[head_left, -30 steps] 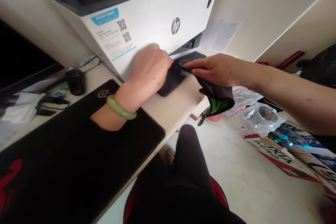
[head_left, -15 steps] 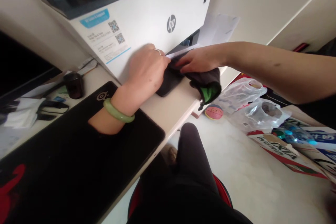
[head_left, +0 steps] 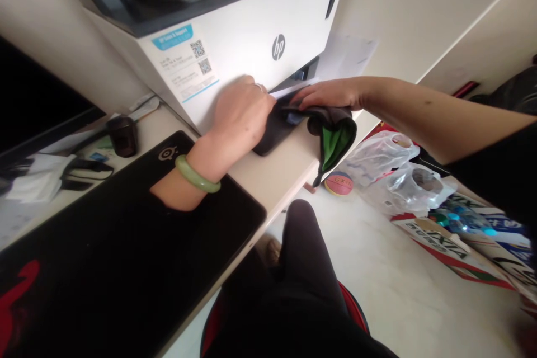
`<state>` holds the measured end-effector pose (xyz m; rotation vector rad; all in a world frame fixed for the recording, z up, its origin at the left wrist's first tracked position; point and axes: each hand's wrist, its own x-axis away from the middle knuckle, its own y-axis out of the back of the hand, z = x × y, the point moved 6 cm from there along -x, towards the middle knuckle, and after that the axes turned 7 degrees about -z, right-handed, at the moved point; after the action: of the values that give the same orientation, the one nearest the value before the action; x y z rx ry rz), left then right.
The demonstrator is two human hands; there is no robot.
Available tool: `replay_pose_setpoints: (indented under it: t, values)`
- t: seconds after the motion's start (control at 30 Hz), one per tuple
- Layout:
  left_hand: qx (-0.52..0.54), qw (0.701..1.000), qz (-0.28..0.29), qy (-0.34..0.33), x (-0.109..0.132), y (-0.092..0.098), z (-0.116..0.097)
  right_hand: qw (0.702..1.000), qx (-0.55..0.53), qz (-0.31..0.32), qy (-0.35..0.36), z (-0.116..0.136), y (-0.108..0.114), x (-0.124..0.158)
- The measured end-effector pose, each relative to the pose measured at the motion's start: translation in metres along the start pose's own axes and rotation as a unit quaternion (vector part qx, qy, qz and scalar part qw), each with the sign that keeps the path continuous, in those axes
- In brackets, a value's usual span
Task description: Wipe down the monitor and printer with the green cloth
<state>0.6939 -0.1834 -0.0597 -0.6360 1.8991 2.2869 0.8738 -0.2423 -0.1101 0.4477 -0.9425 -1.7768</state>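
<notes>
Cream desk (head_left: 285, 170) beneath a white HP printer (head_left: 235, 50): we look down from head height on a seated person, a knee in black trousers (head_left: 304, 246) just below the desk's near edge. The left hand (head_left: 243, 117), with a jade bangle (head_left: 197, 174) at the wrist and a ring (head_left: 259, 87) on one finger, lies across a flat black object (head_left: 272, 137) on the desktop, directly in front of the printer. Its fingers (head_left: 251, 98) curl down over the object, the tips hidden behind the knuckles, so we cannot tell whether they grip it. A white paper strip (head_left: 293, 88) sticks out from the printer just beyond them.

The right hand (head_left: 331, 95) reaches in from the right, its fingers (head_left: 319, 95) stretched out and closed together on a black cloth pouch (head_left: 335, 137) — green lining showing — that hangs over the desk's right edge, close beside the flat object.

To the left, a black SteelSeries mouse mat (head_left: 126, 224) lies under the left forearm, with a dark cup (head_left: 121, 135) beyond it. Down on the floor at right sit a small basketball (head_left: 338, 183), plastic bags (head_left: 380, 156) and printed cardboard (head_left: 453, 251).
</notes>
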Motion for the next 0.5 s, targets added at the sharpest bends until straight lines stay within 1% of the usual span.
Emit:
replay_pose_setpoints:
  t: [0.03, 0.1, 0.2, 0.23, 0.27, 0.3, 0.33, 0.37, 0.4, 0.43, 0.5]
  values:
    - [0.000, 1.000, 0.006, 0.007, 0.000, -0.001, 0.001, 0.999, -0.035, -0.016, 0.001, -0.005, 0.003, 0.003]
    - [0.005, 1.000, 0.012, 0.020, 0.000, -0.002, 0.002, 0.994, -0.080, -0.071, -0.015, -0.018, 0.008, 0.008]
    - [0.018, 1.000, -0.005, 0.003, 0.000, -0.002, 0.002, 0.968, -0.118, -0.204, -0.085, -0.038, 0.013, 0.020]
    - [0.016, 1.000, -0.008, -0.005, 0.000, -0.003, 0.002, 0.959, -0.117, -0.246, -0.085, -0.040, 0.014, 0.026]
    - [0.013, 1.000, -0.009, -0.011, 0.000, -0.004, 0.002, 0.954, -0.109, -0.274, -0.059, -0.038, 0.012, 0.033]
    - [0.010, 1.000, -0.007, -0.013, 0.000, -0.004, 0.002, 0.954, -0.091, -0.285, -0.015, -0.032, 0.009, 0.039]
    - [0.008, 1.000, -0.005, -0.013, 0.000, -0.004, 0.003, 0.958, -0.063, -0.277, 0.037, -0.026, 0.003, 0.045]
    - [0.005, 1.000, -0.003, -0.011, 0.000, -0.004, 0.003, 0.962, -0.027, -0.258, 0.083, -0.019, -0.003, 0.051]
    - [0.001, 1.000, -0.002, -0.009, 0.000, -0.003, 0.003, 0.966, 0.014, -0.234, 0.113, -0.015, -0.010, 0.056]
    - [-0.003, 1.000, 0.001, -0.010, 0.001, -0.002, 0.002, 0.967, 0.060, -0.214, 0.123, -0.014, -0.014, 0.060]
    - [-0.016, 1.000, 0.008, -0.011, 0.001, 0.001, 0.001, 0.962, 0.155, -0.201, 0.103, -0.017, -0.016, 0.063]
